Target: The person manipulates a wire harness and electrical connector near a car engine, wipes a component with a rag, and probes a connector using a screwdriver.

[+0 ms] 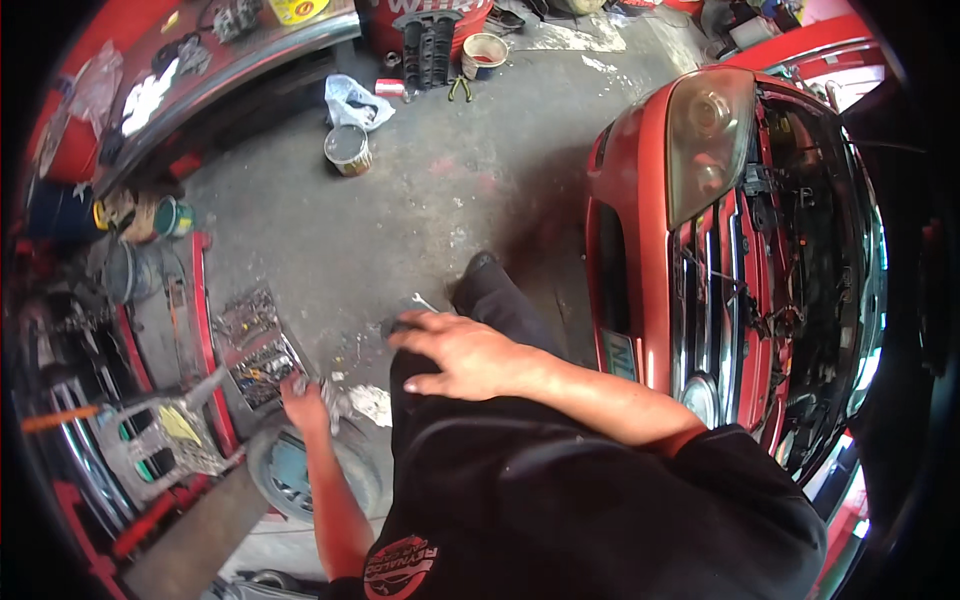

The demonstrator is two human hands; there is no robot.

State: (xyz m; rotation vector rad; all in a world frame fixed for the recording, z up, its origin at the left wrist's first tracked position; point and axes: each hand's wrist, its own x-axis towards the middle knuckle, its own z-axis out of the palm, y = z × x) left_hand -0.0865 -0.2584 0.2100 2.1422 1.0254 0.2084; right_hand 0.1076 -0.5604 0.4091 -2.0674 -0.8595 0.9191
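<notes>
My right hand (460, 355) rests on my dark-trousered knee, with its fingers spread and the palm down. Just past its fingers shows the silvery end of a wrench (422, 301); the rest of the wrench is hidden. Down to the left, my left hand (303, 402) is at the near edge of a tool tray (297, 350) full of jumbled metal tools. A crumpled grey cloth (335, 400) touches or lies right beside that hand. Its fingers are blurred and partly hidden, so a grip does not show. A white rag (372, 405) lies on the floor nearby.
A red car (640, 160) with its engine bay open stands at my right. A wheel (285, 470) is under my left forearm, beside a red metal frame (203, 310). Further off are a paint can (348, 150), a plastic bag (358, 103), pliers (460, 88) and a bucket (485, 55).
</notes>
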